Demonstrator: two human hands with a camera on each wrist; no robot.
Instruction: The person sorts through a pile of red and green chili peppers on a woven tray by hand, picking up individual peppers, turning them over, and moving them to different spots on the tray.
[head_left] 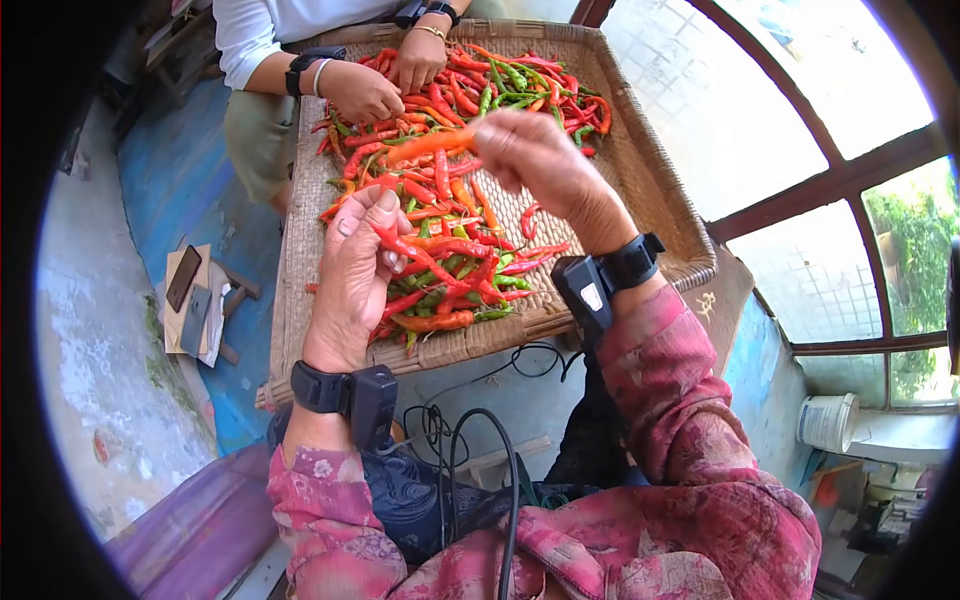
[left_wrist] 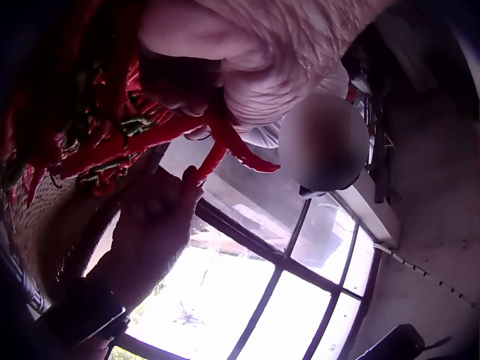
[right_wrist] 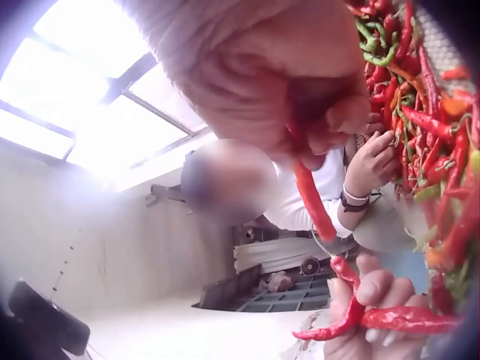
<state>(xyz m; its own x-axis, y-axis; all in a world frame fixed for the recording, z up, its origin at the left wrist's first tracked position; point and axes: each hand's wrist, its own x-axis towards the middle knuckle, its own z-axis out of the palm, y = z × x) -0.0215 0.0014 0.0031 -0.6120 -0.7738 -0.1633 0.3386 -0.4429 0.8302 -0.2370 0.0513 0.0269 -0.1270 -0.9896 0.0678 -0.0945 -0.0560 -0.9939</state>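
My left hand (head_left: 350, 265) is raised over the near part of the pepper pile, thumb and fingers gripping red chili peppers (head_left: 418, 257). The right wrist view shows a bent red chili (right_wrist: 349, 300) and a straighter one (right_wrist: 409, 319) in that hand. Higher and to the right, my right hand (head_left: 545, 165) pinches an orange-red chili pepper (head_left: 432, 147) by one end, its other end pointing left. Below both hands, red, orange and green chilies (head_left: 450, 215) lie heaped on a woven tray (head_left: 640, 180).
Across the tray, another person's hands (head_left: 365, 92) are among the peppers. Black cables (head_left: 470, 420) hang below the near rim. A small stool (head_left: 235, 290) stands on the left, windows (head_left: 740, 90) line the right, and a white bucket (head_left: 828, 422) sits at lower right.
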